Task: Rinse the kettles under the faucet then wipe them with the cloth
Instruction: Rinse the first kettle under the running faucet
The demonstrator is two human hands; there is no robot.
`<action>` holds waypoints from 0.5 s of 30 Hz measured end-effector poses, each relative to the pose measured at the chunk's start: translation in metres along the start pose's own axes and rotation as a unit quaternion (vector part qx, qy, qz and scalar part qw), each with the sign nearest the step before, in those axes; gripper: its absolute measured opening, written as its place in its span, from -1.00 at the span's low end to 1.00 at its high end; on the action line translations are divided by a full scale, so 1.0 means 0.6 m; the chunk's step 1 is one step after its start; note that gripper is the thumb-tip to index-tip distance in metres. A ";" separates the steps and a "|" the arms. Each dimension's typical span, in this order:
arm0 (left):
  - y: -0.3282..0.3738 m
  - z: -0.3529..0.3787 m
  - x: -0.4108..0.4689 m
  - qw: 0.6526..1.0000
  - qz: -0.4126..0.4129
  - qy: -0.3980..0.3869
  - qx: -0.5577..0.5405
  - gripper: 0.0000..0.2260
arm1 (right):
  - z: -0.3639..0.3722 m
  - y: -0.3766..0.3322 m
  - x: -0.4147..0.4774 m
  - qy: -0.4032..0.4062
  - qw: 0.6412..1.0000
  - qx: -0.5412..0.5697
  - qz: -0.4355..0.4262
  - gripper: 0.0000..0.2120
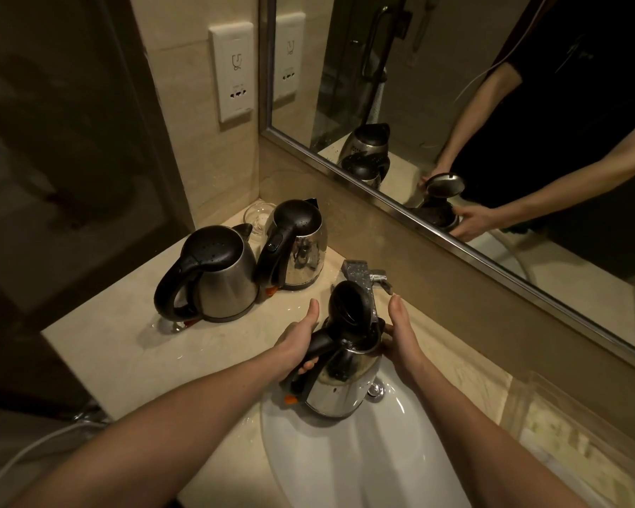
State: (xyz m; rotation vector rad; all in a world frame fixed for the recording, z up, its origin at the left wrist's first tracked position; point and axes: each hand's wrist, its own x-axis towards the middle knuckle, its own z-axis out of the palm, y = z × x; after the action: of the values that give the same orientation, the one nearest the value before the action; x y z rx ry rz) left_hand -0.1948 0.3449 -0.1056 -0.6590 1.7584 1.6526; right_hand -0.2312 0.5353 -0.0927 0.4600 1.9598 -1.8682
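A steel kettle (340, 392) with its black lid flipped up is held over the white sink (345, 460), its mouth right under the chrome faucet (365, 276). My left hand (299, 341) grips its black handle. My right hand (400, 333) presses against the kettle's right side near the rim, thumb raised. Two more steel kettles stand on the counter to the left: one with a closed black lid (213, 278) and a shinier one (299, 245) behind it. I see no cloth in view.
A beige stone counter (125, 342) surrounds the sink. A clear glass dish (257, 214) sits in the back corner. A wall mirror (492, 104) runs behind the faucet, a wall socket panel (235, 71) to its left. The sink drain plug (375, 391) is beside the kettle.
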 end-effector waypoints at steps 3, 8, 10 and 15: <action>-0.008 0.002 -0.005 1.000 0.004 0.010 0.012 -0.27 | 0.002 0.005 -0.016 -0.014 1.000 -0.005 0.004 -0.13; -0.019 0.003 -0.024 0.999 0.014 0.033 0.027 -0.30 | 0.003 0.009 -0.041 -0.030 0.999 -0.014 0.012 -0.12; -0.023 0.006 -0.033 0.998 0.016 0.044 0.035 -0.30 | 0.003 0.010 -0.052 -0.022 1.000 -0.017 0.012 -0.21; -0.039 0.006 -0.058 0.997 0.024 0.056 0.043 -0.17 | 0.005 0.008 -0.083 -0.015 0.999 -0.039 0.006 -0.20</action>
State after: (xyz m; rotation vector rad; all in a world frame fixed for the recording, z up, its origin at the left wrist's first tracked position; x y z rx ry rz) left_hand -0.1540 0.3445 -0.0959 -0.6861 1.9279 1.5877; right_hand -0.1856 0.5340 -0.0725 0.4168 1.9969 -1.7739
